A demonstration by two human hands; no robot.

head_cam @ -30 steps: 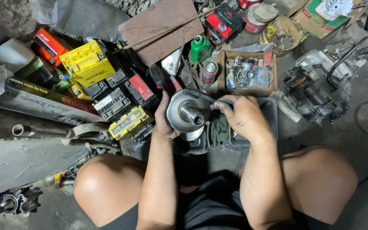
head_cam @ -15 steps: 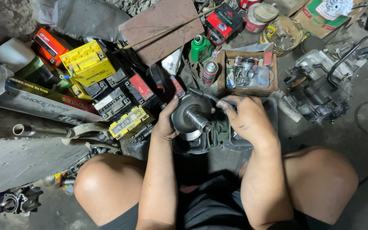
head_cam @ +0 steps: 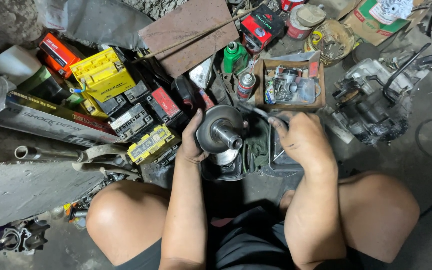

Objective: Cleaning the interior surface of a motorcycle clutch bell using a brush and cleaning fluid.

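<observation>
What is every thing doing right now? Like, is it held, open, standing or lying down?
Left hand: cups the pulley's side.
Right hand: grips a thin metal tool.
Metal pulley with shaft: held, shaft pointing toward the camera.
Thin metal tool: held, tip near the pulley.
Green bottle: upright, capped.
Spray can: standing.
Wooden box: open, holds parts.
Yellow battery: lying on the pile.

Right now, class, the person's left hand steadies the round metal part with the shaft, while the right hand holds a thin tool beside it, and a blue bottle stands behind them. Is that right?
Not quite: the bottle is green, not blue, as the head view shows. The rest holds: the left hand steadies the round metal part, and the right hand holds a thin tool beside it.
</observation>
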